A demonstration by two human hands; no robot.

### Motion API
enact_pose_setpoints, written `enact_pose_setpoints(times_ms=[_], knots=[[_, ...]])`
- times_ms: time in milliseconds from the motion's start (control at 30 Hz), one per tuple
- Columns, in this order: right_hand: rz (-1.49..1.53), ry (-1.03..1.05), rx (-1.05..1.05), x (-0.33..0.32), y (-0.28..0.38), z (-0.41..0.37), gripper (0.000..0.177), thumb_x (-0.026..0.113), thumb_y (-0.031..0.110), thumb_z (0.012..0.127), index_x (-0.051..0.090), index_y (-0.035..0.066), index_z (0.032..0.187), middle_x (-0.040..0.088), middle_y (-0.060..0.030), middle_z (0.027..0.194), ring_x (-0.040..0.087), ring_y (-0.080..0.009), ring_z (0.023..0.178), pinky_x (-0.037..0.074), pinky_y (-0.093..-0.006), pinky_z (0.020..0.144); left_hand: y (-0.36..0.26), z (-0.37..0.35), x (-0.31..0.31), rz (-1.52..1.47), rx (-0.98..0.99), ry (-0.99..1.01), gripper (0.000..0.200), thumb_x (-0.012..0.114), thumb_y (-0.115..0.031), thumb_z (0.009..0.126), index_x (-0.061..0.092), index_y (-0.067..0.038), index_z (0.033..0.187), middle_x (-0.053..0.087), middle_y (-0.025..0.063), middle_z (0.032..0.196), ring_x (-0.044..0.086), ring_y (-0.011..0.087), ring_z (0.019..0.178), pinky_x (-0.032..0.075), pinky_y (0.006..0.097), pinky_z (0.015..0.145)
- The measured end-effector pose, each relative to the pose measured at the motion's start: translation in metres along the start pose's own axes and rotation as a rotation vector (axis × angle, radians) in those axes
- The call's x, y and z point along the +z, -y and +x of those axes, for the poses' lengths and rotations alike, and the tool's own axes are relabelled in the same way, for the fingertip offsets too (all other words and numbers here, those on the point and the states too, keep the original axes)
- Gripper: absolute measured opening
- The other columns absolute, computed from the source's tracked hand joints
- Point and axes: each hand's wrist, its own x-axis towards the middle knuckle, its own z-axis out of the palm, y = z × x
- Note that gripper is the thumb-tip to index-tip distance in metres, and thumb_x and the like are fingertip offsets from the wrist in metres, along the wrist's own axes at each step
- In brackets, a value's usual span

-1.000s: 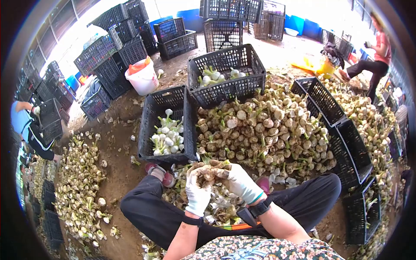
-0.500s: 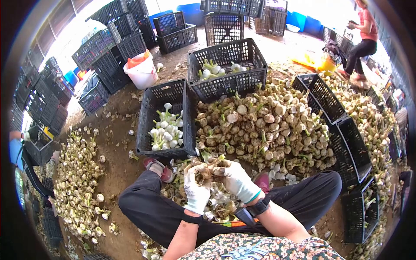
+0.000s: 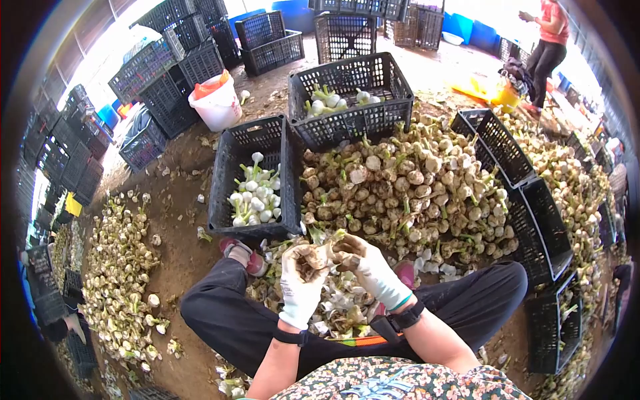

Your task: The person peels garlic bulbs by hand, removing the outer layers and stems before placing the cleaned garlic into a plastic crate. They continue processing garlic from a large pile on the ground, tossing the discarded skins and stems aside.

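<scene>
My left hand (image 3: 301, 279), in a soiled white glove, is closed round a garlic bulb (image 3: 323, 256) with its stalk pointing up and right. My right hand (image 3: 375, 275), gloved too, is just right of the bulb; its fingers are pinched on brownish outer skin, and whether that is still joined to the bulb I cannot make out. Below both hands, loose garlic skins (image 3: 343, 303) lie between my legs. Just ahead is a black crate (image 3: 220, 180) with clean white garlic (image 3: 257, 197) in it. Beside it spreads a heap of dirt-covered garlic (image 3: 407, 190).
A second black crate (image 3: 360, 127) behind holds several clean bulbs. More crates (image 3: 543, 223) lie along the right of the heap. At left are another garlic pile (image 3: 120, 280) and a white bucket (image 3: 217, 107). A person (image 3: 552, 47) stands at the far right.
My right hand has moved slightly away from my left, and a paler part of the bulb now shows between them. The person at far right has straightened up.
</scene>
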Motion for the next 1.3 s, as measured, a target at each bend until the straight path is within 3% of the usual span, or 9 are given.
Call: enact_pose_setpoints(times_ms=[300,367,500,567,667,900,967,1167,1300], knots=[[0.106,0.03,0.117,0.012,0.006,-0.001,0.023,0.063,-0.001,0.086,0.068,-0.002,0.108,0.069,-0.0032,0.096,0.062,-0.0105,0.085,0.05,-0.0248,0.078,0.001,-0.005,0.005,0.356,0.249,-0.005,0.046,0.077,0.0,0.073,0.054,-0.005,0.112,0.056,0.0136,0.113,0.057,0.031,0.104,0.048,0.039,0.091],[0.073,0.041,0.079,0.004,-0.001,0.002,0.025,0.062,-0.001,0.086,0.068,-0.002,0.11,0.07,-0.003,0.097,0.062,-0.0104,0.086,0.05,-0.0247,0.078,-0.002,-0.009,0.013,-0.599,-0.225,-0.087,0.033,0.069,-0.002,0.085,0.054,-0.007,0.114,0.06,0.0091,0.113,0.06,0.022,0.101,0.052,0.0323,0.083],[-0.274,0.099,-0.147,-0.022,-0.026,0.004,0.029,0.061,0.008,0.089,0.065,0.0,0.117,0.068,-0.0036,0.107,0.06,-0.0105,0.095,0.048,-0.0258,0.084,-0.016,0.005,0.0,-0.883,-0.393,0.056,0.023,0.058,-0.01,0.096,0.053,-0.008,0.118,0.062,0.0051,0.103,0.061,0.0143,0.094,0.052,0.025,0.077],[-0.193,-0.013,-0.027,-0.004,-0.01,-0.005,0.035,0.064,0.013,0.089,0.063,-0.001,0.121,0.067,-0.0046,0.109,0.059,-0.0114,0.1,0.048,-0.0265,0.087,0.018,0.01,0.002,-0.8,-0.226,-0.05,0.029,0.065,-0.003,0.09,0.053,-0.006,0.117,0.06,0.0055,0.102,0.06,0.0156,0.093,0.052,0.0271,0.079],[0.109,-0.092,-0.077,0.011,0.003,-0.004,0.036,0.066,0.011,0.088,0.062,-0.002,0.121,0.067,-0.0049,0.109,0.059,-0.0111,0.099,0.048,-0.0267,0.087,-0.007,0.0,0.008,0.287,0.221,-0.112,0.047,0.08,0.002,0.071,0.056,-0.005,0.11,0.057,0.0124,0.11,0.059,0.0259,0.097,0.049,0.0383,0.088],[-0.024,-0.03,0.069,0.003,-0.004,0.001,0.026,0.065,0.004,0.086,0.066,-0.003,0.111,0.069,-0.0033,0.1,0.061,-0.0099,0.09,0.049,-0.0246,0.083,-0.008,-0.009,0.011,0.613,0.452,-0.114,0.05,0.08,0.0,0.072,0.054,-0.005,0.114,0.057,0.0118,0.113,0.06,0.0249,0.102,0.049,0.0363,0.091],[0.024,0.015,0.071,0.0,-0.009,0.005,0.024,0.064,0.003,0.086,0.066,-0.002,0.11,0.069,-0.0032,0.1,0.061,-0.0095,0.09,0.049,-0.0244,0.082,0.012,-0.012,0.013,-0.509,-0.188,-0.076,0.047,0.075,0.003,0.079,0.052,-0.005,0.119,0.059,0.0076,0.113,0.06,0.0196,0.101,0.05,0.032,0.09],[0.07,0.108,-0.055,0.001,-0.008,0.004,0.022,0.058,-0.001,0.088,0.066,-0.002,0.108,0.068,-0.0021,0.102,0.062,-0.0088,0.091,0.049,-0.0238,0.083,0.0,-0.013,0.0,-1.134,-0.601,0.075,0.038,0.059,-0.02,0.098,0.048,-0.003,0.129,0.063,0.0077,0.109,0.061,0.0162,0.086,0.049,0.0263,0.068],[-0.047,0.076,-0.018,-0.007,-0.01,0.002,0.024,0.058,-0.002,0.087,0.065,-0.002,0.11,0.068,-0.0023,0.102,0.062,-0.0087,0.091,0.049,-0.0243,0.084,-0.008,-0.006,0.008,-0.739,-0.43,0.07,0.041,0.066,-0.012,0.092,0.05,0.0,0.128,0.062,0.009,0.114,0.063,0.0174,0.093,0.054,0.0278,0.079]])
